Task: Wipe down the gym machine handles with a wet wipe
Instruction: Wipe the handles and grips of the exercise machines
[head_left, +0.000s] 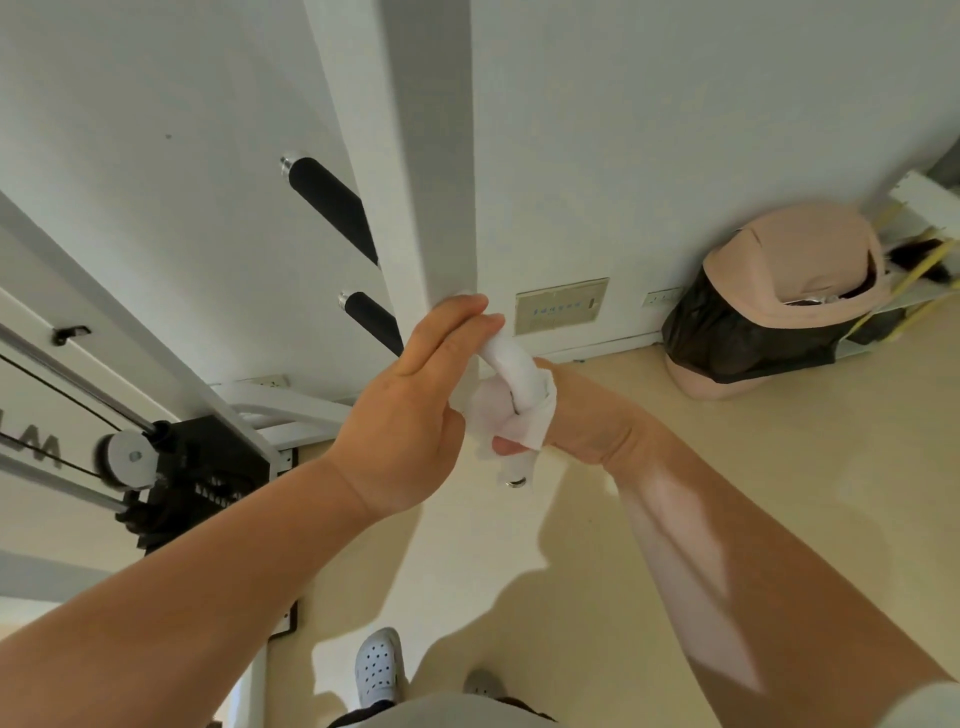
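Right hand had its fingers curled tight round a crumpled white wet wipe, clamping it about the lower, nearer stretch of a curved white metal handle. The wipe sat between palm and bar, just above the handle's chrome end cap. Left hand lay with fingers straight and together, pressing on the handle's far, upper end where it met the white upright post; it gripped nothing that could be seen.

By my judgement the wiping step was in hand on this handle, with the left hand steadying it. The next move would call for sliding the wrapped wipe along the curve towards the post, keeping the squeeze even, and shifting the left hand clear of the unwiped part. After that, the black foam-covered grips to the left of the post seemed yet to be done.

Counted: two hands, one wipe, one white handle, two black grips, one post. Off to the side were one grey pulley wheel at near left and one tan swing-lid bin with a black liner at far right.
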